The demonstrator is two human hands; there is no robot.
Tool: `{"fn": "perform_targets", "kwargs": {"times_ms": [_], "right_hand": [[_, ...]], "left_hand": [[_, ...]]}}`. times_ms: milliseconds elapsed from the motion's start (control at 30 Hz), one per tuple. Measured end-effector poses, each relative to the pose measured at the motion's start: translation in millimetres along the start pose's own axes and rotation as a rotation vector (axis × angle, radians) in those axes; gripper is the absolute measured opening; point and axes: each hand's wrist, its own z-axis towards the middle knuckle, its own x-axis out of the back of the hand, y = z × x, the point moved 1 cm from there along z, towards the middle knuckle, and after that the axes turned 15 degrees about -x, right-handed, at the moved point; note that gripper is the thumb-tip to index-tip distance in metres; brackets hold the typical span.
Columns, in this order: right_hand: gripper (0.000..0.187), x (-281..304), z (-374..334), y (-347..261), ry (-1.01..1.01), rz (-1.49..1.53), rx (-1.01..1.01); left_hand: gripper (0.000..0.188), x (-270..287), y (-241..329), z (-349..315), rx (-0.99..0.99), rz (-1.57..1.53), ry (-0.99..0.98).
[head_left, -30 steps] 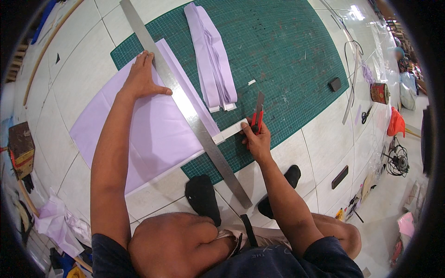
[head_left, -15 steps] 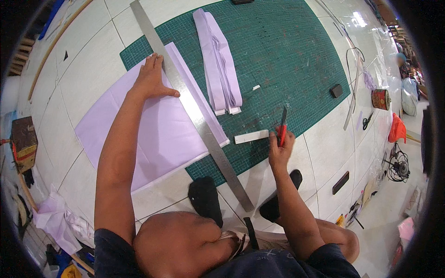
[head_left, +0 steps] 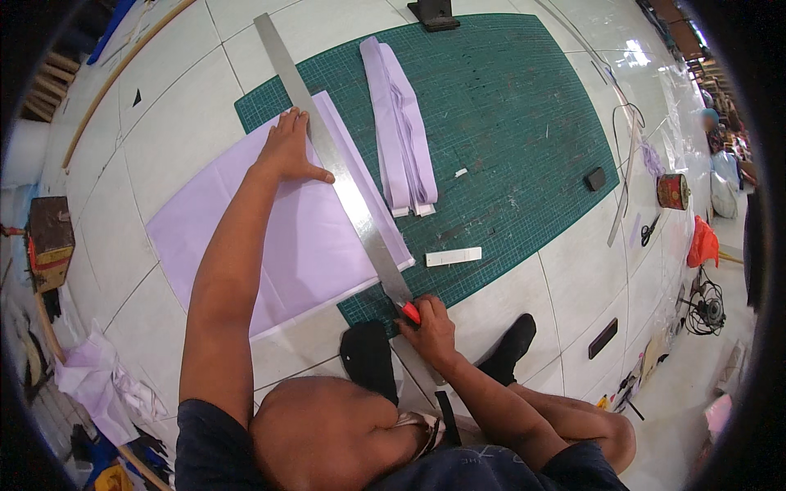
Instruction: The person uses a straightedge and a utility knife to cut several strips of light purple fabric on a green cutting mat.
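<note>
Across the folded lilac fabric (head_left: 221,213) lies a long metal ruler (head_left: 348,180), slanting from far left toward my feet. My left hand (head_left: 291,155) presses down on the fabric at the ruler's left side, fingers stretched and thumb spread onto the metal. A red cutter knife (head_left: 411,312) is gripped in my right hand (head_left: 431,331), at the ruler near the mat's front edge; its tip reaches close to the metal. Part of the fabric and ruler rest on a green cutting mat (head_left: 508,147). Folded lilac strips (head_left: 397,123) lie right of the ruler.
A white rectangular piece (head_left: 453,257) and a small dark block (head_left: 594,178) sit on the mat. Rightward on the tiles are a round tin (head_left: 672,191), scissors (head_left: 648,231) and a phone-like dark slab (head_left: 603,338). My feet in black socks (head_left: 368,360) flank the ruler's near end.
My right hand has moved left and nearer with the cutter knife, from beside the white piece to the ruler. My left hand stays pressed on the fabric and ruler. The view has shifted slightly.
</note>
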Motion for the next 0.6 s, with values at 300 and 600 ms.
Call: {"fn": "perform_targets", "kwargs": {"times_ms": [300,600], "right_hand": [[0.043,2.7,1.9,-0.8,-0.036,0.081,-0.037],[0.039,50.5,47.5,-19.5,-0.014,0.278,-0.068]], "left_hand": [[0.141,-1.0,-2.9,-1.0,0.024,0.024,-0.031],[0.078,5.2,55.4,-11.2,0.031,0.144,-0.133]]}}
